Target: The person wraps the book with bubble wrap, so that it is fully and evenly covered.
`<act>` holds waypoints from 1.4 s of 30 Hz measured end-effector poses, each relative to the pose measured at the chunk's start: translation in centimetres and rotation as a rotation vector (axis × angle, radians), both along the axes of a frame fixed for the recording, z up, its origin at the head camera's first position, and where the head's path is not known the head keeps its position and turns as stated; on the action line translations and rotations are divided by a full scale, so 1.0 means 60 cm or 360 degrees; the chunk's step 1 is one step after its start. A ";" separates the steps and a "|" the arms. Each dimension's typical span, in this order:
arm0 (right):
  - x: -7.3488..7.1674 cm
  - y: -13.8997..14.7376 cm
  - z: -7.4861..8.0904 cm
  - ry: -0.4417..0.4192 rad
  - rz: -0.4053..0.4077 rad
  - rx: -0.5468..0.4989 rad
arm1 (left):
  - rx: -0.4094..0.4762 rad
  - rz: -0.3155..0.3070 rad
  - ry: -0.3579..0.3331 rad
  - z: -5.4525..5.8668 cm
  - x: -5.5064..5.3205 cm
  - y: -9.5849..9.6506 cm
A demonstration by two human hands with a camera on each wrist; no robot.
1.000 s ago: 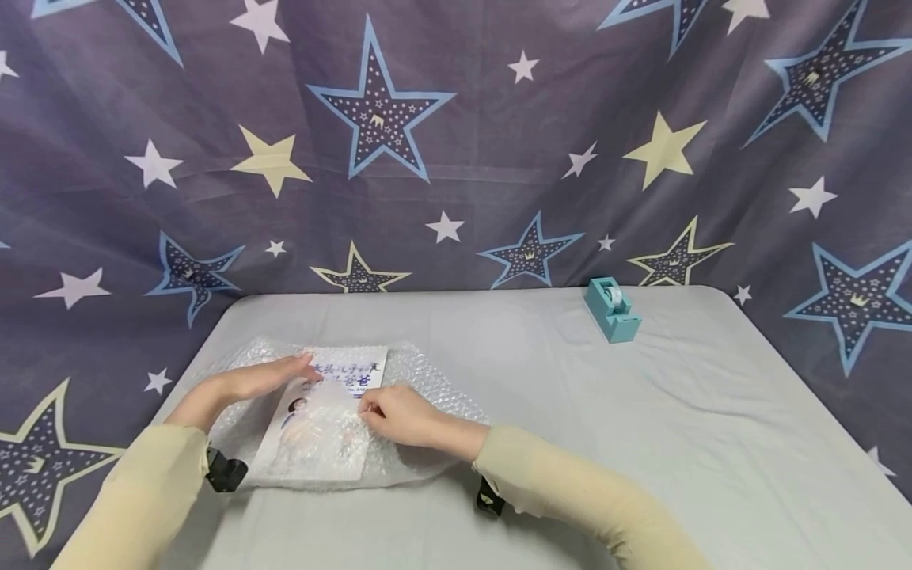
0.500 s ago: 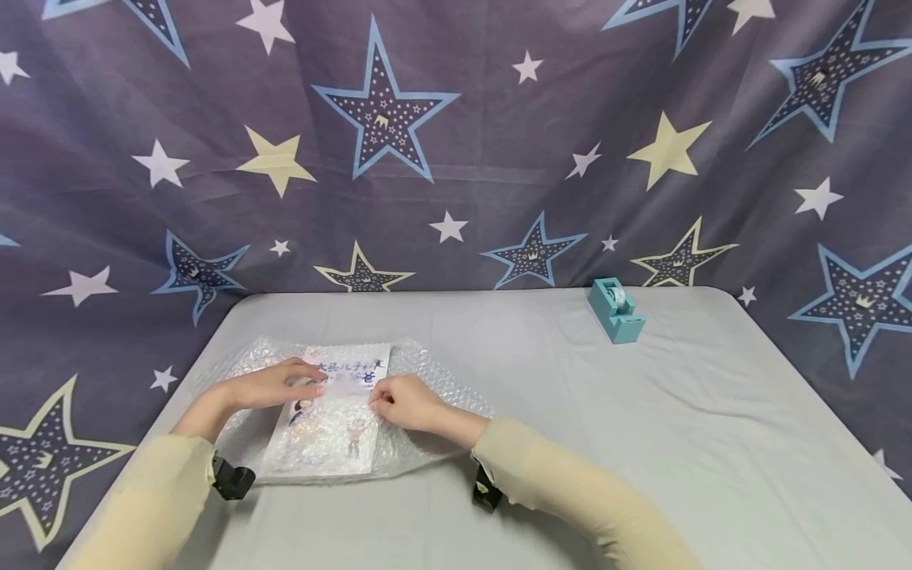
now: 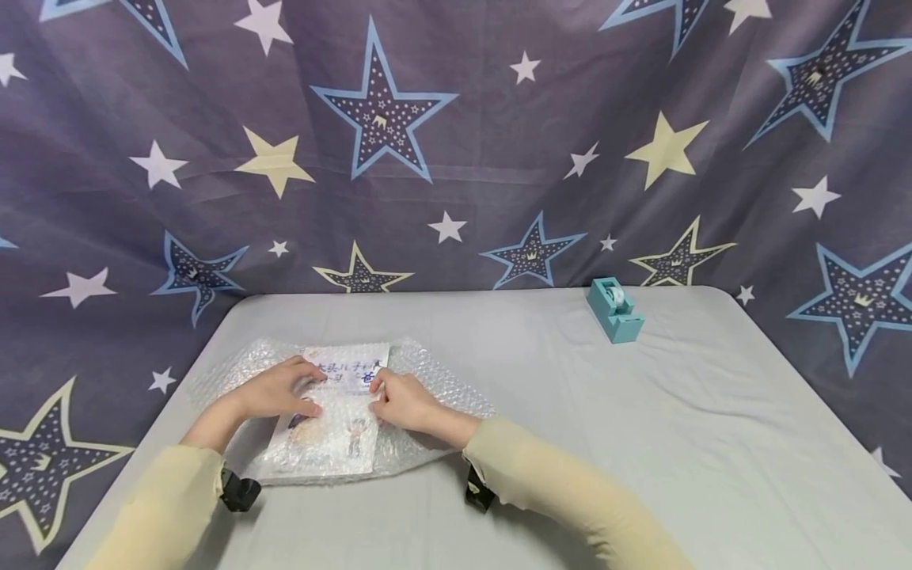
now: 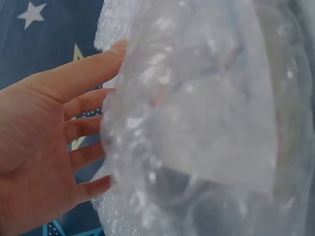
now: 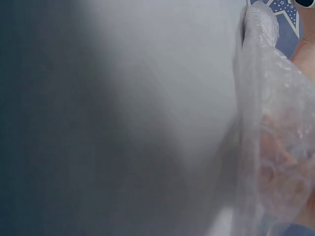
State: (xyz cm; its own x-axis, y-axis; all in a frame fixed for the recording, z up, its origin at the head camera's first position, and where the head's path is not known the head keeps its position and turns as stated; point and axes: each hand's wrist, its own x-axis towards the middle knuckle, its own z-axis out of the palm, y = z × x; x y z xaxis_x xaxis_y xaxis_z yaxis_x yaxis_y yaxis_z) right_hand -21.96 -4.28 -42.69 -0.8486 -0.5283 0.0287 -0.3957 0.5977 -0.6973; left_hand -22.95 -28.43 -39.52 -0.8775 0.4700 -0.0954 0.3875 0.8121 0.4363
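Bubble wrap (image 3: 435,380) lies spread on the grey worktop (image 3: 570,443) in the head view, with a book (image 3: 335,427) lying on it towards the left near corner. A flap of the wrap is folded over the lower part of the cover, leaving the top strip bare; blue Chinese characters run across that strip, too small to read with certainty, and drawn figures show faintly through the film below. The left hand (image 3: 281,388) rests on the folded flap, fingers fairly straight and pressing it down. The right hand (image 3: 399,400) pinches the edge of the wrap at the book's right side, fingers curled. A teal tape dispenser (image 3: 615,309) stands well apart at the far right of the worktop, before a dark cloth (image 3: 456,142) printed with stars.

From the left wrist, the left hand (image 4: 44,152) lies spread, its fingers straight against the wrap (image 4: 197,123).

From the right wrist, the wrap (image 5: 268,128) hangs close to the lens, with fingers blurred behind it; no writing shows.
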 end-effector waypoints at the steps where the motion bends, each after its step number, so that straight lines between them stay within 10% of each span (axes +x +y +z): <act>1: 0.000 -0.001 0.001 -0.0006 -0.0006 0.0006 | -0.0023 0.0009 0.0027 -0.001 0.000 0.001; 23: -0.001 -0.010 0.000 0.0139 0.0009 0.0210 | -0.0288 0.0106 0.0347 -0.012 0.001 0.028; 35: -0.004 -0.011 0.004 0.0841 0.0248 0.0719 | -0.0282 0.0127 0.0336 -0.016 0.001 0.025; 42: -0.008 -0.010 -0.002 0.0772 0.0455 0.0952 | -0.0265 0.0142 0.0317 -0.017 0.001 0.023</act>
